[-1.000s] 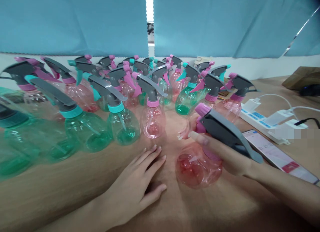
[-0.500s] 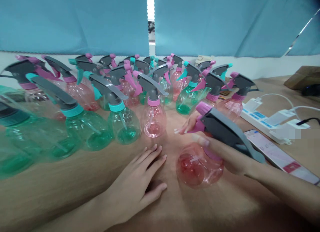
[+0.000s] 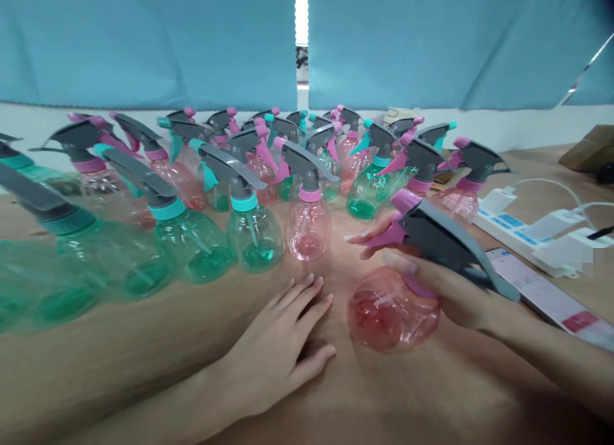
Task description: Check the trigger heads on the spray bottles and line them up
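Observation:
My right hand [image 3: 422, 275] is closed round the neck of a pink spray bottle [image 3: 391, 314] with a grey and pink trigger head. Its fingers lie at the pink trigger [image 3: 386, 234], and the thumb crosses the near side of the neck. The bottle tilts, its head leaning right. Flat on the table [image 3: 192, 333] rests my left hand [image 3: 283, 339], fingers apart, holding nothing. Just beyond those fingertips stand a small pink spray bottle [image 3: 307, 231] and a green spray bottle [image 3: 254, 240] with a turquoise collar.
Several more green and pink spray bottles [image 3: 189, 243] crowd the left and back of the table. On the right are a white power strip [image 3: 508, 224] with plugs and cables, a phone [image 3: 551, 298] and a brown box [image 3: 588, 148]. Blue curtains [image 3: 144, 42] hang behind.
The view has turned slightly left, so everything sits further right. The held bottle's trigger stands further out from its head than before. My left hand stays flat on the table.

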{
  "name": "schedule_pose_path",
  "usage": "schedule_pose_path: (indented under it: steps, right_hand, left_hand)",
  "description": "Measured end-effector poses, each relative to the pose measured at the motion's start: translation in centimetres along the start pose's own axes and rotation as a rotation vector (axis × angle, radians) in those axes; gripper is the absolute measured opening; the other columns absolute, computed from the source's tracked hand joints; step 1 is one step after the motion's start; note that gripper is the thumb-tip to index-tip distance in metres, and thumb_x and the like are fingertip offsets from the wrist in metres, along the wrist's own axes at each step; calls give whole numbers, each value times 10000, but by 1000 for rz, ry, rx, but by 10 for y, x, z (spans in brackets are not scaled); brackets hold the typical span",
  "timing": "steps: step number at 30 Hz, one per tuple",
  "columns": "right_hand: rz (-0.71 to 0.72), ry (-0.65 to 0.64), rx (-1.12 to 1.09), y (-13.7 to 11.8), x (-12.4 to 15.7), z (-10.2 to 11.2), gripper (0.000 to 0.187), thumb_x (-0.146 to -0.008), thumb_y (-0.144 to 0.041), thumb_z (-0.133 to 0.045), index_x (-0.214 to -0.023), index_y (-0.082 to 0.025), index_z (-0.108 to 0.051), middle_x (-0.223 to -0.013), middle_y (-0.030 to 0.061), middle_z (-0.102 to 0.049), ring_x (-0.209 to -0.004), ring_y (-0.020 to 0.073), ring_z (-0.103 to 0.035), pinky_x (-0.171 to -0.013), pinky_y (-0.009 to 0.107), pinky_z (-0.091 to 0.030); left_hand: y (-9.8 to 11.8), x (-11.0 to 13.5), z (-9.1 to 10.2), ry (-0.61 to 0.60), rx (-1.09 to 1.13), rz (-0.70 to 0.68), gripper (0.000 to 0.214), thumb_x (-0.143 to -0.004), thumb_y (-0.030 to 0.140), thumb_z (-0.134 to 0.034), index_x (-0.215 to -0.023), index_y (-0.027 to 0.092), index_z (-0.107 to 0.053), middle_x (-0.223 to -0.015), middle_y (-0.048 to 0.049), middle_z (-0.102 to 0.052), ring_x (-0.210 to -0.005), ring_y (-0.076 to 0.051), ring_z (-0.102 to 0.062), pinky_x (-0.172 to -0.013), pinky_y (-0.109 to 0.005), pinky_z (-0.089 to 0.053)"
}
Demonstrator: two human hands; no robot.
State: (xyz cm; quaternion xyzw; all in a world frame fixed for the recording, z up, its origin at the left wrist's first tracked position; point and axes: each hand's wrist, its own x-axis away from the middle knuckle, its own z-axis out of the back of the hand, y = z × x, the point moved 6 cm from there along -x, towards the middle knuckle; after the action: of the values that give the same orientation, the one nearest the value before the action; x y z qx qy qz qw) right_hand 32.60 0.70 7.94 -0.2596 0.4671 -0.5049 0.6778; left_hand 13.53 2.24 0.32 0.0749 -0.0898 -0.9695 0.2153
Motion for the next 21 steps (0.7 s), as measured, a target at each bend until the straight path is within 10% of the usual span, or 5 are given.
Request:
schedule_pose_path:
  steps: [8, 21]
  right_hand:
    - [22, -5, -108, -5, -15, -15, 210, -829, -424, -653, -689, -268, -638, -525, -18, -502, -590, 190, -572, -611, 338, -490]
    - [34, -67, -153, -18, -25, -29, 226, -868, -445, -596, -797, -235, -640, -737, 12, -645, -737, 193, -631, -648, 322, -503]
  left_hand:
    - [1, 2, 2, -24, 2, -2, 553, -960, 447, -498, -1410, 135, -430, -1515, -120, -337, -1402, -273, -282, -1123, -458, -280]
    - [-7, 11, 7, 35, 6, -11, 507, -966, 402, -504, -1400, 146, -442, -1505, -107, -364, -1389, -266, -311, -1120, -440, -292]
